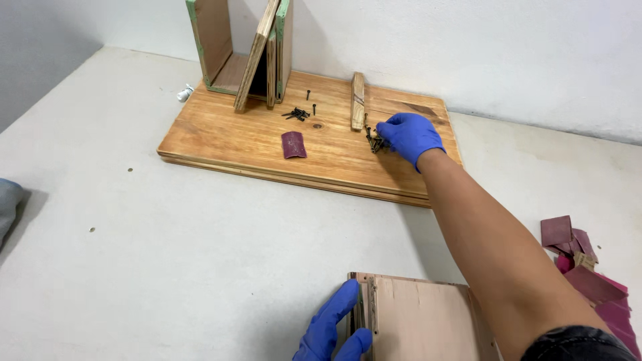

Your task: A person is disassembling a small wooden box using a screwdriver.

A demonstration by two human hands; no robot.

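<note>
My right hand (pixel 409 136), in a blue glove, reaches out over the large wooden board (pixel 221 130) and closes its fingers on a small heap of dark screws (pixel 374 140) next to a short wooden strip (pixel 358 100). At the bottom of the view my gloved left hand (pixel 334 327) grips the left edge of a plywood panel (pixel 421 317) with a metal hinge (pixel 372 304) along that edge. Another cluster of black screws (pixel 298 113) and a curled piece of maroon sandpaper (pixel 293 144) lie on the board's middle.
Upright plywood panels with green edges (pixel 244 47) stand at the board's back left against the white wall. A pile of maroon sandpaper scraps (pixel 588 267) lies at the right. A small white object (pixel 184 92) sits left of the board. Grey cloth (pixel 8 204) shows at the far left.
</note>
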